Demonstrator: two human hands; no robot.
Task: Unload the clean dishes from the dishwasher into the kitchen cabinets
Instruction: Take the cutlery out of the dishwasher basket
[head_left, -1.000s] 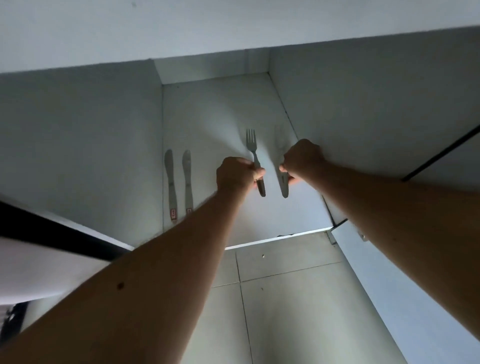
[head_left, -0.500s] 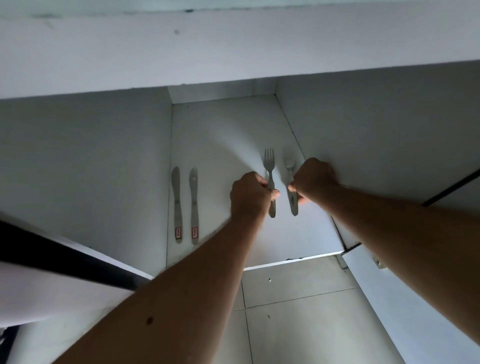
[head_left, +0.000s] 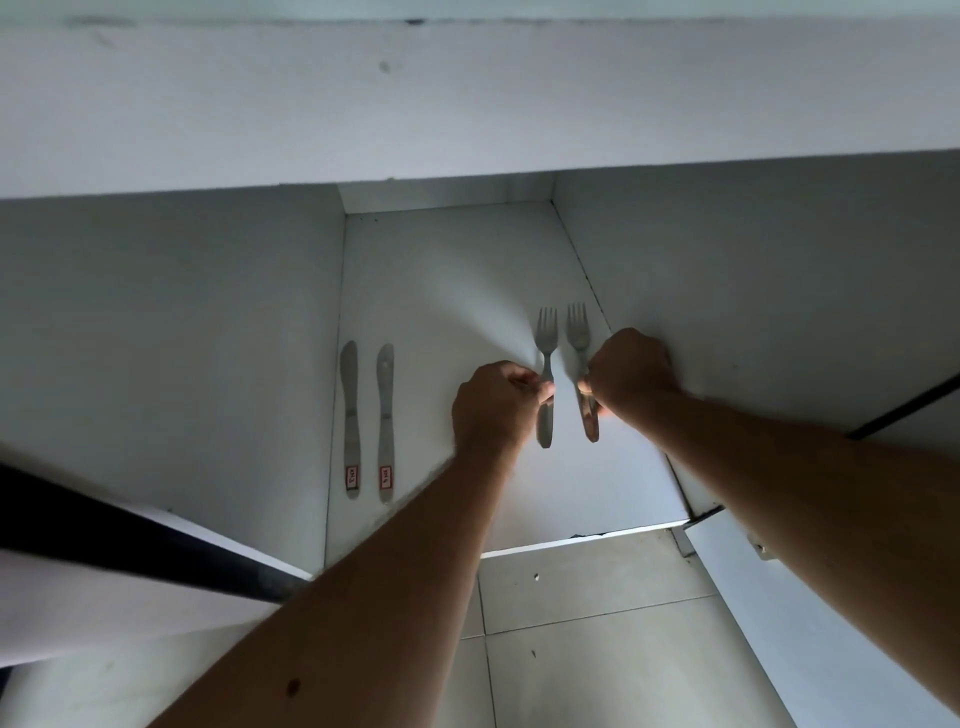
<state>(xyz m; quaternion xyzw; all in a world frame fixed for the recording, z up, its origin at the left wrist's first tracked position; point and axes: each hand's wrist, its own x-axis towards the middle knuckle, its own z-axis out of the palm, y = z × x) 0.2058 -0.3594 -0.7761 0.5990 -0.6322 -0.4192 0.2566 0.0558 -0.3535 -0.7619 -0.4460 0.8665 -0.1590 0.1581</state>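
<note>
Left hand (head_left: 496, 410) pinching the left fork (head_left: 545, 374), right hand (head_left: 626, 371) pinching the right fork (head_left: 579, 353) — both lying parallel on the cabinet shelf (head_left: 457, 291), two knives (head_left: 350, 415) resting well apart.

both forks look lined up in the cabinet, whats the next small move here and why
Probably let go of both and draw the hands back. The left hand pinches the left steel fork and the right hand pinches the right steel fork. Both forks already seem to lie flat and parallel on the white cabinet shelf, tines away, matching the two steel table knives laid beside them.
</note>
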